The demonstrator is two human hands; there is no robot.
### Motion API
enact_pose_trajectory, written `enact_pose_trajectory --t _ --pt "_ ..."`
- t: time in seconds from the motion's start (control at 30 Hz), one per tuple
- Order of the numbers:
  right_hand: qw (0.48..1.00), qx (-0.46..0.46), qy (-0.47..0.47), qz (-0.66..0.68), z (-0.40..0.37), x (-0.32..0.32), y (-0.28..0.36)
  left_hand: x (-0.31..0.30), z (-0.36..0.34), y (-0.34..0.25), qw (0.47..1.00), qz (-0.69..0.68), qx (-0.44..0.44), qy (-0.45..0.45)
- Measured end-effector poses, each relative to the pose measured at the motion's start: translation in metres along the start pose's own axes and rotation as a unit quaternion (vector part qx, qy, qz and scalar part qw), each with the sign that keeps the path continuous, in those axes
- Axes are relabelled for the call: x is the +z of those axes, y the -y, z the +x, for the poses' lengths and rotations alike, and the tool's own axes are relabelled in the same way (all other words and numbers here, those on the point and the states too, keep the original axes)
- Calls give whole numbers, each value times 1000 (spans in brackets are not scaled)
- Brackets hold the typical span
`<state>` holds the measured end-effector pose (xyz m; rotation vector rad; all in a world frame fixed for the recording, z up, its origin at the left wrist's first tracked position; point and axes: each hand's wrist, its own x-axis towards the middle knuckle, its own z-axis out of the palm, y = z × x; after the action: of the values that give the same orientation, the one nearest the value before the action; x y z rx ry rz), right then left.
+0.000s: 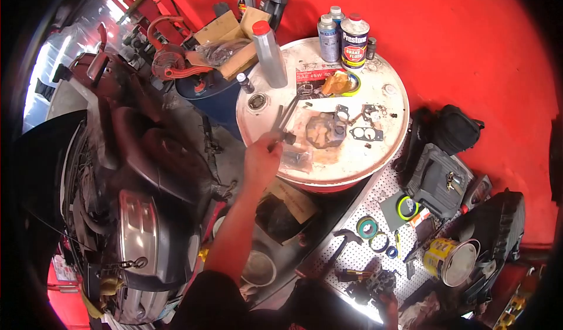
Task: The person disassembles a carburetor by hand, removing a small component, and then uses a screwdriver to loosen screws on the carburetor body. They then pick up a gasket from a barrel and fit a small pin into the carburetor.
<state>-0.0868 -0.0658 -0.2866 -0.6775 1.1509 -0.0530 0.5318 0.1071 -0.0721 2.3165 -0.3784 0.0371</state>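
My left hand (267, 145) reaches over the white drum top (346, 168), fingers closed on a dark two-armed tool (286, 119) that looks like pliers. Beside it on the drum lie a clear plastic bag (298, 158) and a torn, stained piece of packaging (324, 132). Several dark gaskets (367, 134) and small parts lie farther right. Low in view, my right hand (388, 308) is partly in shadow, its fingers around a dark metal part (375, 283) that looks like a carburetor. Its lower edge blends into the dark.
A grey bottle with red cap (270, 60) and a brake fluid can (355, 41) stand on the drum. The perforated metal surface (346, 259) carries a hammer (346, 239), tape rolls (367, 227) and a yellow can (448, 261). A motorcycle (158, 154) stands left.
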Motion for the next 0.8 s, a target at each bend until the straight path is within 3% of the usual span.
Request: enact_pose_trajectory --t 0.27,0.4,0.43,0.53,0.63,0.8 --pt "1000 -2 4 -2 -5 21 15 2 27 4 999 5 21 -36" --pt "999 -24 13 -42 -6 19 12 -2 35 14 999 10 7 -47" --pt "992 -53 33 -111 -5 18 12 -3 35 16 999 14 2 -49" --pt "999 -33 20 -11 -3 23 13 -3 35 17 999 25 -8 -46" --pt "999 -23 34 -1 -5 30 21 -1 37 19 999 32 -7 -37" --pt "987 -76 36 -135 5 17 9 5 43 26 999 22 -3 -38"
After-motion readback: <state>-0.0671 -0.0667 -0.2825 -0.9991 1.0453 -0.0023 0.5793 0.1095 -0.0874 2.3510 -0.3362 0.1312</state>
